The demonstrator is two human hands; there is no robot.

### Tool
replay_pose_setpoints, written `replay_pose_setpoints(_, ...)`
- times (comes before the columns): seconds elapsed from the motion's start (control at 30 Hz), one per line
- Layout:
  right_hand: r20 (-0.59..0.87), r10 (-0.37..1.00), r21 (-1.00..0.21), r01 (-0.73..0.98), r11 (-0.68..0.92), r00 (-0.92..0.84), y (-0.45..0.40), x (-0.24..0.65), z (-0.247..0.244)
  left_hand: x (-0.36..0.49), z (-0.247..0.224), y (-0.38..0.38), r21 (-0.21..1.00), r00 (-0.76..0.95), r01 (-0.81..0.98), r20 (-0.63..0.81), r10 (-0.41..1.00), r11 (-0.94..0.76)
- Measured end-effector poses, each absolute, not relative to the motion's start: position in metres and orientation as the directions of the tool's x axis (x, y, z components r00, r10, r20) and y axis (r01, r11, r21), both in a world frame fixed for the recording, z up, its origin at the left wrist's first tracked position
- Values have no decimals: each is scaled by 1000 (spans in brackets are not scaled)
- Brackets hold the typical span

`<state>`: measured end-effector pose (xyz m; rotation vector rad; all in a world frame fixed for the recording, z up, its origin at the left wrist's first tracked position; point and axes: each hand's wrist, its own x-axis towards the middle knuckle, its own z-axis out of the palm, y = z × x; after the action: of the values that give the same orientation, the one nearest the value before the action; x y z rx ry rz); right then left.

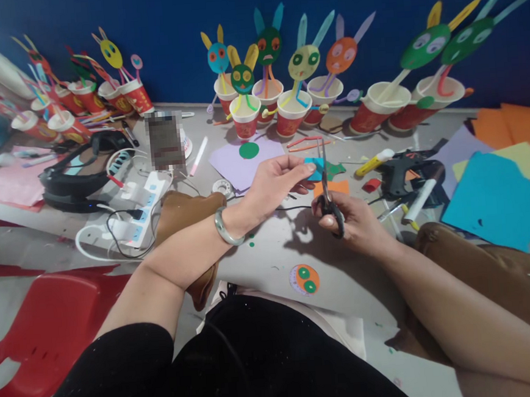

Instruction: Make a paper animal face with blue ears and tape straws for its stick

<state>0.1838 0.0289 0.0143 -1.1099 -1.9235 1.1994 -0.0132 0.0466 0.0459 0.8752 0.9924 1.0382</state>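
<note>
My left hand (pixel 275 182) pinches a small piece of blue paper (pixel 314 169) between thumb and fingers. Wrapped round the handles of a pair of scissors (pixel 325 187) is my right hand (pixel 351 216), the blades pointing away from me beside the blue paper. Whether the blades touch the paper I cannot tell. Under the hands lie an orange paper scrap (pixel 337 188) and a green paper scrap (pixel 335 169). Closer to me on the table rests a round paper face (pixel 305 280), orange and lilac with green eyes.
Paper cups (pixel 246 119) with paper rabbit-eared figures line the back. A power strip (pixel 144 211) and black headset (pixel 77 176) are left. On the right are a glue gun (pixel 408 178), markers and blue paper sheets (pixel 499 198). Lilac paper (pixel 230 170) holds a green disc (pixel 249 150).
</note>
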Motion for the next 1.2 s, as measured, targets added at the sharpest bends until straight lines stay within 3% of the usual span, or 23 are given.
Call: replay_pose_setpoints(1.2, 57, 884, -914, 332, 233, -465, 26, 184, 11, -10, 45, 46, 936, 120, -252, -223, 967, 247)
